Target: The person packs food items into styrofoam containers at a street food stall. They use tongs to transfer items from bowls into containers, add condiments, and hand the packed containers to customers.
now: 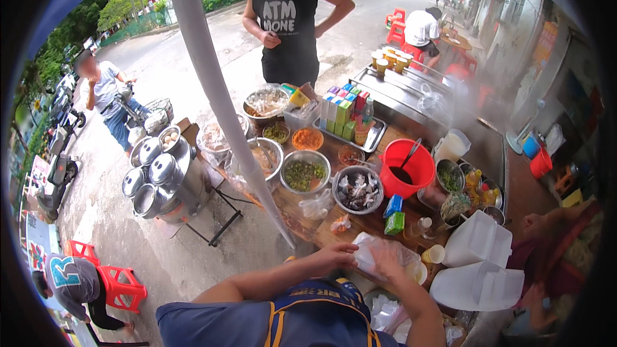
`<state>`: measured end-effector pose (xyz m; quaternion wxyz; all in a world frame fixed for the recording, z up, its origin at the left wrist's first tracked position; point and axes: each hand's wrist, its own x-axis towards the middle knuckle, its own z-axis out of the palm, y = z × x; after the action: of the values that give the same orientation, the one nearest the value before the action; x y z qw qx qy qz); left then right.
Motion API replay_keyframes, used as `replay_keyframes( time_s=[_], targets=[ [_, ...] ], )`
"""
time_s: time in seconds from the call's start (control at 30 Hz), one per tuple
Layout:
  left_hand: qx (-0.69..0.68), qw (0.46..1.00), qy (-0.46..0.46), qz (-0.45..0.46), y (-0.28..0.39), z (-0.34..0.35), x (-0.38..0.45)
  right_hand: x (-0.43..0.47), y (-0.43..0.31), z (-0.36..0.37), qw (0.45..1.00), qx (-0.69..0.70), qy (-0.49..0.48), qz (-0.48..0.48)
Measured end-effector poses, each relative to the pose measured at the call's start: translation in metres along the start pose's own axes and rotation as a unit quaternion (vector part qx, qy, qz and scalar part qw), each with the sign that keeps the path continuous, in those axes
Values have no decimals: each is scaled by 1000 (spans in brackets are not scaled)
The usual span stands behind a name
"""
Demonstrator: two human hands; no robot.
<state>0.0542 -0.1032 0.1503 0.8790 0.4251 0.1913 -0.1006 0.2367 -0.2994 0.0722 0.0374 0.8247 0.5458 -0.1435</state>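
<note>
A white foam box in a clear plastic bag [368, 253] lies at the near edge of the wooden table, low in the view. My left hand [343, 254] is at the bag's left side, its fingers extended; whether they pinch the film is unclear. Over the bag's right part lies my right hand [387, 256], fingers down on the plastic, its grip hard to make out. Beyond the bag are a small bag of orange food [341, 224] and a green carton [395, 223]. A yellowish paper cup [434, 254] lies tipped to the right.
Stacked white foam boxes [477, 286] stand at the right, near a person in dark red. Bowls of food, a red bucket [407, 164] and a steel steamer counter [400, 94] lie farther off. A grey pole [217, 82] rises at the left; a person stands across the table.
</note>
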Motion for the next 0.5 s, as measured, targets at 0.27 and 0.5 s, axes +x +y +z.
replay_keyframes(
  time_s=[0.27,0.5],
  targets=[
    [-87,995,-35,-38,25,-3,-2,-33,-18,-97,964,-117,235,-41],
    [-81,988,-54,-116,17,-8,-5,-79,53,-43,842,430,138,295]
  ],
)
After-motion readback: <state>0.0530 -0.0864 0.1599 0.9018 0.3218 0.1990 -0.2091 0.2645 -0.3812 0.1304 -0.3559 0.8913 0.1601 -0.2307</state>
